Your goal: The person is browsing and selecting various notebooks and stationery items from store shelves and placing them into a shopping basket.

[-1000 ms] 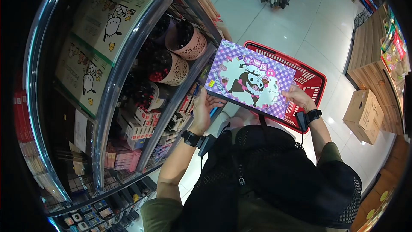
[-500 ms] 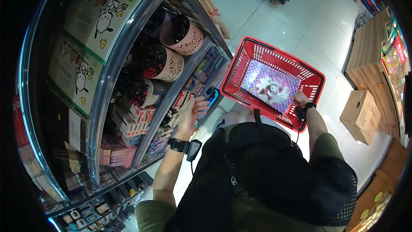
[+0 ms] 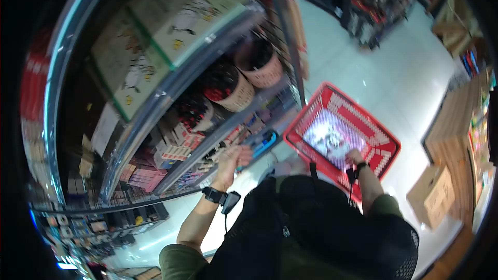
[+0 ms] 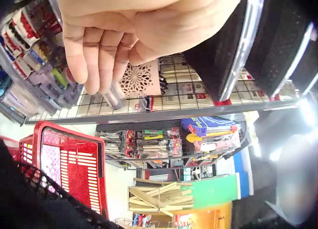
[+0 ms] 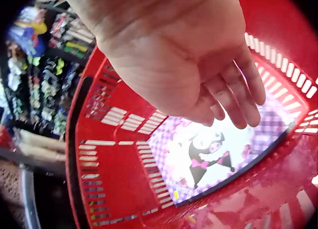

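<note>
A purple checked flat box with a cartoon figure (image 5: pixel 211 152) lies at the bottom of the red basket (image 5: pixel 107 182); the head view shows the same box (image 3: pixel 332 137) inside the basket (image 3: pixel 381 137). Over it hangs the right hand (image 5: pixel 184 60), its fingers loosely bent, holding nothing; in the head view this hand (image 3: pixel 357 159) is within the basket. The left hand (image 3: pixel 231 163) is held in the air beside the lower shelves, empty. In the left wrist view its fingers hang relaxed (image 4: pixel 102 55).
Shelving (image 3: pixel 171 96) on the left carries perforated buckets (image 3: pixel 238 93) and small packets. A cardboard box (image 3: pixel 431 197) stands on the floor right of the basket, by a wooden display (image 3: pixel 448 140). Racks of hanging goods (image 3: pixel 381 8) stand at the far end.
The purple box has gone from both hands down into the basket, and the right hand has let go of it. The left hand has drawn back left. The head view has shifted.
</note>
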### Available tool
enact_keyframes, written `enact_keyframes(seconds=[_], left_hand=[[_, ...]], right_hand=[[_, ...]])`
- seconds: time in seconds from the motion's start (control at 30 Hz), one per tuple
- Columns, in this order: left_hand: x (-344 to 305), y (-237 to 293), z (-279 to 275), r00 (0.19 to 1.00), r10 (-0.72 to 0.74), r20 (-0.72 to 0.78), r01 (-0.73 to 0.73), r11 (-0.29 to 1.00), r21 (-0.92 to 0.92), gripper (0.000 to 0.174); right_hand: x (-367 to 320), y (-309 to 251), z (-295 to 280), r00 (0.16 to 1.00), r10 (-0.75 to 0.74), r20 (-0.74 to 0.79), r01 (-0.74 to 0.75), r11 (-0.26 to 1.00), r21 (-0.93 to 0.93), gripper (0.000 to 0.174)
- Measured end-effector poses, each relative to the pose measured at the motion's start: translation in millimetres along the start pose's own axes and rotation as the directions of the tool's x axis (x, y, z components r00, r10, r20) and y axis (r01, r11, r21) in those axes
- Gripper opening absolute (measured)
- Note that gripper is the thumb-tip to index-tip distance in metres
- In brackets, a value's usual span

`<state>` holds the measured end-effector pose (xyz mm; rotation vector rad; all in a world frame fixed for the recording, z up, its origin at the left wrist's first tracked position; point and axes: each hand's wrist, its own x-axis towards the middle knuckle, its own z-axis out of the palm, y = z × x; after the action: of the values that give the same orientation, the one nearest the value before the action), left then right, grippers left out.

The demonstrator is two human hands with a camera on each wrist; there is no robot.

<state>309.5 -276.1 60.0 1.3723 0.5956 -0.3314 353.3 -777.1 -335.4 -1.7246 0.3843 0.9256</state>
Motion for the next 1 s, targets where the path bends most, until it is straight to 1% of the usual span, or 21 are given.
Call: enact_keyframes(seconds=[0.03, 0.07, 0.1, 0.13, 0.17, 0.2, 0.23, 0.27, 0.3, 0.33, 0.4, 0.47, 0.57, 0.6, 0.67, 0.7, 0.77, 0.8, 0.83, 0.9, 1.0], left_hand=[[0.1, 4.3, -0.9, 0.999, 0.035, -0.001, -0.035, 0.998, 0.044, 0.032], [0.0, 13.3, -1.2, 0.996, 0.089, 0.012, -0.090, 0.994, 0.060, 0.031], [-3.6, 24.8, 0.6, 0.990, 0.135, 0.028, -0.137, 0.987, 0.078, 0.031], [-8.4, 43.1, 5.5, 0.983, 0.179, 0.032, -0.181, 0.975, 0.130, 0.031], [-9.9, 58.7, 6.2, 0.977, 0.208, 0.050, -0.213, 0.967, 0.143, 0.031], [-12.9, 76.1, 7.8, 0.958, 0.279, 0.060, -0.285, 0.945, 0.158, 0.030], [-16.8, 94.5, 10.6, 0.935, 0.346, 0.071, -0.353, 0.919, 0.175, 0.030], [-21.7, 113.9, 13.0, 0.912, 0.402, 0.077, -0.409, 0.902, 0.137, 0.028], [-24.9, 132.0, 12.1, 0.873, 0.481, 0.083, -0.488, 0.848, 0.206, 0.026], [-32.2, 154.5, 15.9, 0.824, 0.563, 0.066, -0.561, 0.795, 0.230, 0.026], [-40.7, 193.6, 15.9, 0.715, 0.698, 0.024, -0.681, 0.689, 0.249, 0.025], [-41.0, 224.3, 8.7, 0.598, 0.802, -0.015, -0.766, 0.577, 0.283, 0.023], [-39.7, 260.8, 2.8, 0.441, 0.888, -0.134, -0.748, 0.446, 0.492, 0.027], [-36.4, 271.3, -1.8, 0.430, 0.893, -0.136, -0.753, 0.437, 0.491, 0.027], [-27.8, 285.7, -12.8, 0.614, 0.772, -0.166, -0.698, 0.629, 0.343, 0.034], [-27.6, 289.6, -15.0, 0.605, 0.779, -0.164, -0.706, 0.621, 0.341, 0.034], [-27.2, 298.4, -18.4, 0.761, 0.636, -0.130, -0.632, 0.771, 0.077, 0.040], [-27.8, 302.4, -17.7, 0.805, 0.578, -0.129, -0.581, 0.814, 0.020, 0.041], [-24.3, 304.8, -20.8, 0.801, 0.585, -0.127, -0.588, 0.809, 0.018, 0.041], [-15.6, 308.0, -25.0, 0.839, 0.533, -0.110, -0.544, 0.825, -0.154, 0.037], [-11.5, 315.4, -26.2, 0.864, 0.491, -0.116, -0.504, 0.842, -0.190, 0.033]], right_hand=[[5.0, -36.2, 11.9, 0.987, 0.155, -0.047, -0.162, 0.965, -0.207, 0.023], [-35.4, -105.2, 26.1, 0.993, 0.051, -0.104, -0.079, 0.955, -0.287, 0.023], [-26.4, -130.3, 30.0, 0.998, -0.003, -0.055, -0.016, 0.938, -0.346, 0.023], [-39.2, -182.5, 40.2, 0.947, -0.320, -0.013, 0.251, 0.765, -0.594, 0.022], [-47.8, -225.8, 53.8, 0.893, -0.445, -0.071, 0.319, 0.735, -0.598, 0.022], [-60.6, -271.7, 64.3, 0.754, -0.657, -0.033, 0.492, 0.596, -0.635, 0.024], [-125.4, -359.1, 83.9, 0.740, -0.673, -0.002, 0.534, 0.588, -0.608, 0.026], [-137.6, -395.4, 94.4, 0.575, -0.817, 0.032, 0.686, 0.461, -0.563, 0.020], [-170.2, -439.3, 106.3, 0.505, -0.862, 0.042, 0.754, 0.416, -0.508, 0.019], [-198.0, -477.8, 118.6, 0.275, -0.961, 0.036, 0.853, 0.226, -0.470, 0.020], [-241.4, -541.2, 132.1, -0.037, -0.994, 0.102, 0.846, -0.085, -0.527, 0.024], [-258.9, -590.0, 145.7, -0.260, -0.962, 0.086, 0.830, -0.268, -0.489, 0.027], [-264.6, -642.5, 160.2, -0.333, -0.941, 0.060, 0.732, -0.298, -0.613, 0.032], [-259.5, -656.8, 161.1, -0.344, -0.937, 0.063, 0.727, -0.308, -0.613, 0.032], [-237.6, -676.7, 162.8, -0.161, -0.985, 0.068, 0.575, -0.150, -0.804, 0.040], [-232.3, -682.8, 162.8, -0.172, -0.983, 0.069, 0.570, -0.157, -0.806, 0.040], [-222.6, -694.6, 162.2, 0.043, -0.997, 0.063, 0.597, -0.025, -0.802, 0.045], [-222.6, -695.6, 162.7, 0.011, -0.998, 0.056, 0.638, -0.036, -0.769, 0.043], [-221.5, -698.7, 164.2, 0.003, -0.998, 0.057, 0.635, -0.042, -0.771, 0.043], [-218.7, -698.1, 167.4, 0.046, -0.998, 0.043, 0.690, 0.001, -0.724, 0.039], [-216.6, -694.6, 169.7, 0.045, -0.999, 0.003, 0.702, 0.029, -0.712, 0.037]])
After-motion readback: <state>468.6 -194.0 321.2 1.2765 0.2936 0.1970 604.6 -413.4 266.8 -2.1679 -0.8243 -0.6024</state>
